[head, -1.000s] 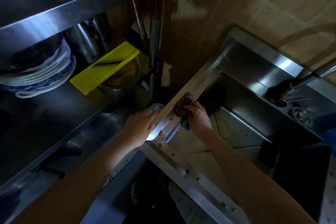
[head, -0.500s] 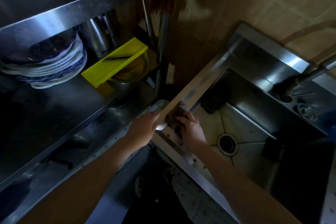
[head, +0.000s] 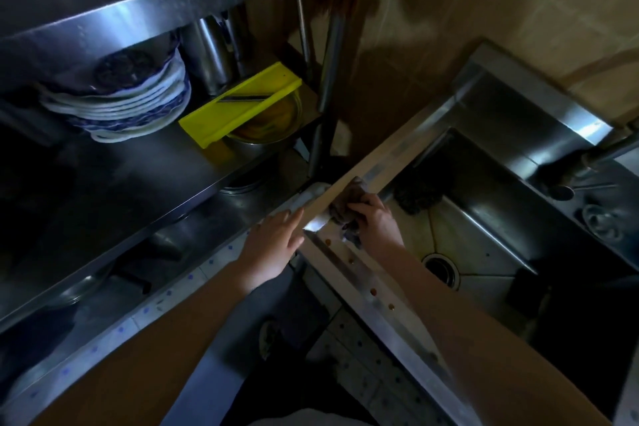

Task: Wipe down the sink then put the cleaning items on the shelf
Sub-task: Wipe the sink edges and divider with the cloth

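A steel sink (head: pixel 397 290) runs along the right, its front rim dotted with brown drops. My right hand (head: pixel 377 218) presses a dark grey cloth (head: pixel 345 204) onto the rim at the sink's near left corner, fingers curled over it. My left hand (head: pixel 276 245) lies flat with straight fingers against the outer side of that corner. A dark scourer (head: pixel 422 190) sits in the basin's far left corner and a dark sponge (head: pixel 525 290) by the right wall. The steel shelf (head: pixel 138 183) stands to the left.
On the shelf are stacked blue-and-white plates (head: pixel 131 104), steel canisters (head: pixel 211 55) and a yellow slicer (head: pixel 242 104) over a metal bowl. The drain (head: pixel 441 268) lies mid-basin. A tap base (head: pixel 567 169) and a small glass dish (head: pixel 601 225) stand at the sink's back.
The view has shifted so the basin and drain show more. My right hand keeps rubbing the cloth at the sink's corner; my left hand stays against the rim.
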`<state>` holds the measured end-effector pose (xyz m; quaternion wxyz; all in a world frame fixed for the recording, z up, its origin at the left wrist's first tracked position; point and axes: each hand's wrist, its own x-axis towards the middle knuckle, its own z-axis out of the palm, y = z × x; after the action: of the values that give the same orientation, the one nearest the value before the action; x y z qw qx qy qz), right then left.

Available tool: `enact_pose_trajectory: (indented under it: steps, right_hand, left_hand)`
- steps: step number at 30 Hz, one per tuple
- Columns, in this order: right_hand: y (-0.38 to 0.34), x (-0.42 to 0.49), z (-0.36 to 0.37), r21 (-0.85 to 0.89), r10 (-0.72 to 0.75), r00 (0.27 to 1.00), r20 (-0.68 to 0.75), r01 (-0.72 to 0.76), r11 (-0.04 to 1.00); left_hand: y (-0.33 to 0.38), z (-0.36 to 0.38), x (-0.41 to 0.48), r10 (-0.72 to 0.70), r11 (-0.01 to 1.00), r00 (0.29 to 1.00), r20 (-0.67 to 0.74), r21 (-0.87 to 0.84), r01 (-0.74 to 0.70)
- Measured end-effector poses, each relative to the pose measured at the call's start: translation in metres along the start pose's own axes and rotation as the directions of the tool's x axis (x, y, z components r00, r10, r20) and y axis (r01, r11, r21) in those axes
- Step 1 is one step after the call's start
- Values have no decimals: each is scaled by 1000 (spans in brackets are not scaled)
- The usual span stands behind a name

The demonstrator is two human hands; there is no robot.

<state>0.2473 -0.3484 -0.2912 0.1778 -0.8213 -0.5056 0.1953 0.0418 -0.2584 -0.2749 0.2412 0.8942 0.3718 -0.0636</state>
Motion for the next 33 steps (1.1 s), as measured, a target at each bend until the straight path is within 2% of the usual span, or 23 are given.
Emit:
enact_pose_trajectory:
  steps: [3,6,11,14,17,24,29,33]
  right_hand:
    - [-1,-7,2,-93,-97,994,41,100,991]
    - [-9,-21,4,-116,-213,969,129,228,967]
    - [-18,-32,2,-150,-237,954,185,266,952]
    - [-16,-35,-6,-158,-253,935,250,297,942]
    - [-5,-45,-12,-180,-248,920,303,311,933]
    - [29,-79,-31,-169,-249,889,385,333,928]
    - [43,-102,-37,-150,-258,907,333,321,935]
    - [42,-101,-35,-34,-208,924,322,231,972]
  left_hand:
    - [7,1,-1,-60,998,998,0,8,60]
    - [11,1,1,-73,996,997,-29,49,75]
    - [14,4,-3,-105,992,993,-48,70,108]
    - [20,1,-7,-83,992,991,-107,81,92]
    - [29,3,-13,-48,995,987,-156,77,61]
    - [42,9,-21,-88,982,985,-147,154,110]
    - [51,16,-29,-72,984,989,-131,154,92]
    - [57,18,-35,-57,990,985,-162,120,77]
